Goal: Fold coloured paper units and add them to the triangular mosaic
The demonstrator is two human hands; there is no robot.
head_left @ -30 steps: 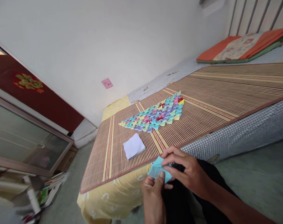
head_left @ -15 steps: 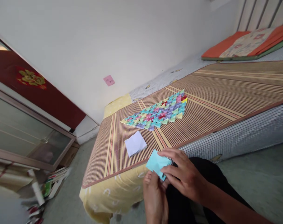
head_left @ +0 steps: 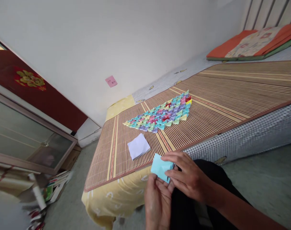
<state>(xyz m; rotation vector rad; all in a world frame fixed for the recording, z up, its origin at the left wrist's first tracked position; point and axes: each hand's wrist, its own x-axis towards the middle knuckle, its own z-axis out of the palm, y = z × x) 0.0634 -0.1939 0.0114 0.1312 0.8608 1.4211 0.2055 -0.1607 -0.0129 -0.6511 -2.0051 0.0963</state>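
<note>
A folded light-blue square of paper (head_left: 160,166) is held between my two hands, just off the near edge of the bed. My left hand (head_left: 158,195) supports it from below, thumb at its lower left corner and fingers beneath. From the right, my right hand (head_left: 184,172) grips the paper's right side, its fingers lying over the top. A stack of white paper squares (head_left: 139,147) lies on the striped mat close by. Behind the stack spreads a triangular arrangement of many-coloured folded paper pieces (head_left: 163,115).
The striped mat (head_left: 232,92) covers the bed, with a yellow cloth (head_left: 126,198) hanging at its near corner. An orange folded quilt (head_left: 246,44) rests at the far right. A pink note (head_left: 111,81) is on the wall. A glass-panelled cabinet door (head_left: 27,137) stands at left.
The light-blue paper now lies flatter and squarer, its folds pressed down. My left thumb has shifted to the paper's lower left corner, and the left palm has opened somewhat.
</note>
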